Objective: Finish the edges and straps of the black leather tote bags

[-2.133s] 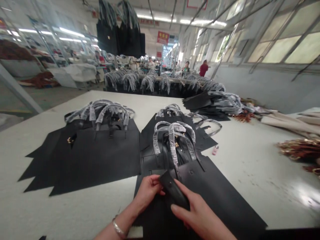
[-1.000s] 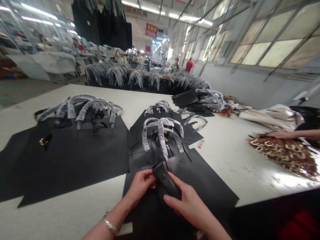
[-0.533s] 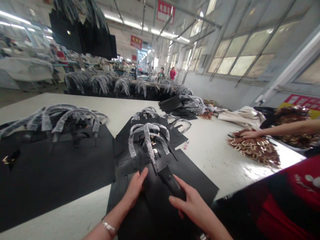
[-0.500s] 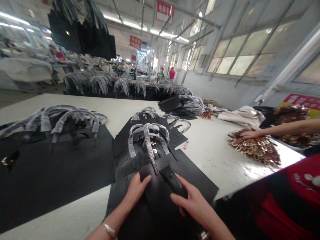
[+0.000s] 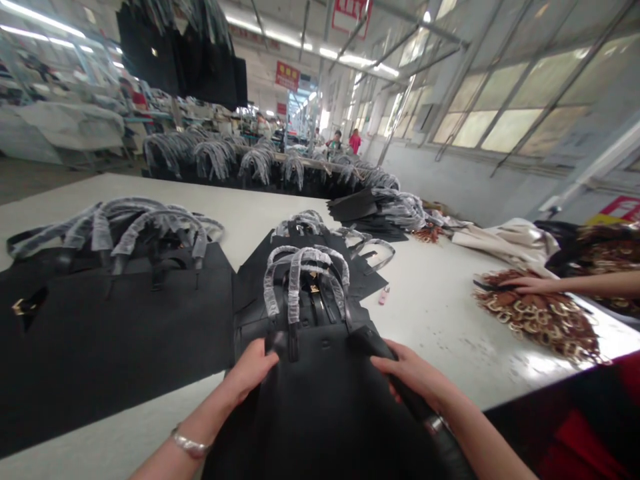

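A black handbag (image 5: 330, 400) lies in front of me, its clear-wrapped handles (image 5: 295, 287) arching up beyond its near panel. At its left edge, my left hand (image 5: 253, 367) is closed, thumb on top, on the black bag material. My right hand (image 5: 407, 370) is wrapped around a long black hand tool (image 5: 373, 341), whose exact kind I cannot make out. The tool's front end lies over the bag's upper right corner. A gold-coloured clasp (image 5: 314, 288) shows between the handles.
More black bags (image 5: 115, 320) with wrapped handles lie on the left of the white table (image 5: 425, 307). On the right, a co-worker's hand (image 5: 535, 285) rests on a pile of brown straps with gold rings (image 5: 545, 317). A small pink item (image 5: 383, 295) lies beyond the bag.
My left hand has moved left and down slightly, and my right hand has shifted right with the black tool. The bag panel now faces me more squarely; the view has turned left.
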`<move>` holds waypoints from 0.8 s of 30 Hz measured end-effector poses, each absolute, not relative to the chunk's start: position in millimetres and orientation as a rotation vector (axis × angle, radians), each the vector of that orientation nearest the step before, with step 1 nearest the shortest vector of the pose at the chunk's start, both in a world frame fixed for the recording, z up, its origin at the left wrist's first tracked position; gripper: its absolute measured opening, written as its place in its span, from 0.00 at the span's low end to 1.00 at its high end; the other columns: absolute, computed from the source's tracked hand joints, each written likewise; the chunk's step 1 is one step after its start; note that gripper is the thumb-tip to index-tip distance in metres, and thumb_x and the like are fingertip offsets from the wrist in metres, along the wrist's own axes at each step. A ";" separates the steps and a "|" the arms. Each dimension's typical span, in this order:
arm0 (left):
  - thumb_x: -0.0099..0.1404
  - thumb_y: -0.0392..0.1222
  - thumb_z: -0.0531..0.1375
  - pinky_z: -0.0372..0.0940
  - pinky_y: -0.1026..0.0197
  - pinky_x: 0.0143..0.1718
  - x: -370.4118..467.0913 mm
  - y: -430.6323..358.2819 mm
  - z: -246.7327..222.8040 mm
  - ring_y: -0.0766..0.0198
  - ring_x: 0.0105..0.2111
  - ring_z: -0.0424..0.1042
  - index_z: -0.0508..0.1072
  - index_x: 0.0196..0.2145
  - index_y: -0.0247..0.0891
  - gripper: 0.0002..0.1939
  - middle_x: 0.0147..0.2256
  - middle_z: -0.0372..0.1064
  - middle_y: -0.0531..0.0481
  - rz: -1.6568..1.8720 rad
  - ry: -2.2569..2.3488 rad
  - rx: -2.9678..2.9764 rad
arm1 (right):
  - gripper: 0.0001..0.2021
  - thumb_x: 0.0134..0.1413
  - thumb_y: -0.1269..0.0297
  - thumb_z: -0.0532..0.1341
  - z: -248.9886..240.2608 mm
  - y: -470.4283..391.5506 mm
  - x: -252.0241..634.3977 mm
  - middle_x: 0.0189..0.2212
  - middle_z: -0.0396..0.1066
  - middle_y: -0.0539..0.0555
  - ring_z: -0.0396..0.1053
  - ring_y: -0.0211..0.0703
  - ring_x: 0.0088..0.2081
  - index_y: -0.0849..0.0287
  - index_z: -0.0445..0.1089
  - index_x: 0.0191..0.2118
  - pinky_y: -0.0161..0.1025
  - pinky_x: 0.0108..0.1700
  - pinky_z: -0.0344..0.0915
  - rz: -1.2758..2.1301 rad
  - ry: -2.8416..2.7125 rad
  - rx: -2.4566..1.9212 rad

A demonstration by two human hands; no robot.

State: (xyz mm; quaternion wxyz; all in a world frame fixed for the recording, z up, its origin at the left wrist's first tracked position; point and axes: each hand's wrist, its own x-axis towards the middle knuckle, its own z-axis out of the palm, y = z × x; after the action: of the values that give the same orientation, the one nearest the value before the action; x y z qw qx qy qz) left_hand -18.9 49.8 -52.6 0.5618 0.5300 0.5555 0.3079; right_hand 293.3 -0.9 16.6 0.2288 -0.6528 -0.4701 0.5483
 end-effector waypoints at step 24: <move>0.51 0.39 0.60 0.66 0.58 0.37 -22.4 52.9 -63.4 0.49 0.35 0.74 0.75 0.26 0.34 0.07 0.28 0.76 0.45 0.751 1.477 1.415 | 0.21 0.55 0.50 0.60 25.4 5.5 303.4 0.18 0.64 0.43 0.66 0.38 0.19 0.56 0.62 0.50 0.35 0.21 0.66 1.142 -1.190 -1.869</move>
State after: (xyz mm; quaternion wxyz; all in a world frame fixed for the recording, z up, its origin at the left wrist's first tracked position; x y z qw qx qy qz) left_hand -22.4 52.9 -63.4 0.4626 0.5757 0.6009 0.3056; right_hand 303.4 5.5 25.4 0.3190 -0.7106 -0.4525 0.4341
